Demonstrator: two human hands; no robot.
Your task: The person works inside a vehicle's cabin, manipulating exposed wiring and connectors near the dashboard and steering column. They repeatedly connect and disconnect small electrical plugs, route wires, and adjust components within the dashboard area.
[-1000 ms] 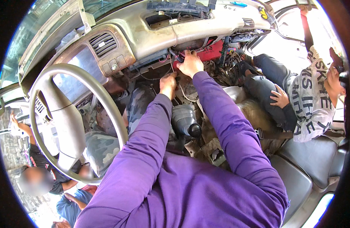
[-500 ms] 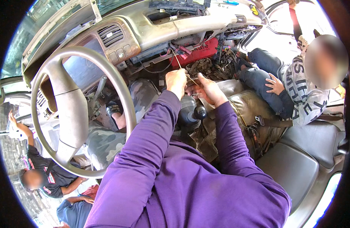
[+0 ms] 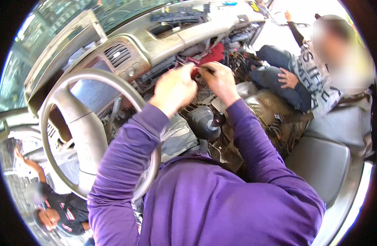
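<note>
Working close together at the upper centre of the frame, the left hand (image 3: 175,88) and right hand (image 3: 220,80) are raised in front of the stripped beige dashboard (image 3: 164,39). Both have their fingers curled shut, pinching a thin wire (image 3: 187,65) that runs between them; what exactly the fingertips clamp is too small to tell. Just behind them sits a red plastic part (image 3: 213,53) in the open dash cavity. Below the hands stands the black gear lever with its rubber boot (image 3: 204,123). A grey steering wheel (image 3: 80,135) fills the left of the frame. At upper right another person in a grey printed top (image 3: 315,82) sits by the open door.
</note>
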